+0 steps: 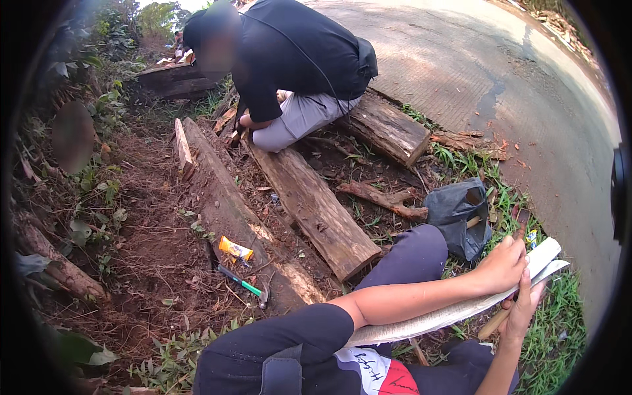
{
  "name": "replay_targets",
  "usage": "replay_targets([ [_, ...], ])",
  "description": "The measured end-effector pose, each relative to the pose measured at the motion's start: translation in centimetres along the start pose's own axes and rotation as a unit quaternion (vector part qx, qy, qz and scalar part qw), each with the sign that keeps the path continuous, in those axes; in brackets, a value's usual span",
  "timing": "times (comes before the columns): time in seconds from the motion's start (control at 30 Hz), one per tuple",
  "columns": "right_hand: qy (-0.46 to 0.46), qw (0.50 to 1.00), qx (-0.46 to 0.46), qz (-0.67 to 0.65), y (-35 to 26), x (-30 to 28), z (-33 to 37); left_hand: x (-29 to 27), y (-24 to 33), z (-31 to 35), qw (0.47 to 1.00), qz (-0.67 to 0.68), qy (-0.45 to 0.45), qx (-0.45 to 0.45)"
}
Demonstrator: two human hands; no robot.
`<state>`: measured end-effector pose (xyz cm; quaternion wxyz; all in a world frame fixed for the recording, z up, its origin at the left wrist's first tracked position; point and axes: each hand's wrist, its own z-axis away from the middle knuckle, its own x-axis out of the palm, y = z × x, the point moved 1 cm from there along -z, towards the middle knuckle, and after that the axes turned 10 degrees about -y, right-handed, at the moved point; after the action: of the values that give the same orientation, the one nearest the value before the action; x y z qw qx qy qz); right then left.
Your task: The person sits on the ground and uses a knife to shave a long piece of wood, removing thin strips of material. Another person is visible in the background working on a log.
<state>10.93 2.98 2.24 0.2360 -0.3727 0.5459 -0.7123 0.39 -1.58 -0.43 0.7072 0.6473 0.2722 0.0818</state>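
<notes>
A long pale strip, its far end divided into two white layers, slants across my lap at the lower right. My left hand is closed against its upper side near that end. From below, my right hand grips the same strip, thumb up along its edge. Just past my left fingers a narrow dark blade-like tip sticks up; what it belongs to is hidden. A light wooden handle shows beside my right hand, under the strip, and I cannot tell if the hand holds it.
Beside me lie a dark plastic bag, a branch and heavy timbers. A green-handled hammer and yellow wrapper rest to the left. Another person crouches over the timbers. Paved road runs along the right.
</notes>
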Motion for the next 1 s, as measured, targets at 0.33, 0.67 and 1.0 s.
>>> replay_targets([
  [0.33,-0.085,0.994,-0.065,-0.018,-2.1,1.2,-0.4,-9.8,14.3,6.9,0.923,-0.117,0.211,0.301],
  [0.67,-0.154,0.980,-0.119,-0.029,-3.2,3.9,0.1,-8.7,17.4,8.9,0.911,-0.126,0.212,0.329],
  [1.0,-0.155,0.984,-0.089,0.009,-2.5,3.6,0.1,-10.9,17.4,10.8,0.931,-0.086,0.186,0.303],
])
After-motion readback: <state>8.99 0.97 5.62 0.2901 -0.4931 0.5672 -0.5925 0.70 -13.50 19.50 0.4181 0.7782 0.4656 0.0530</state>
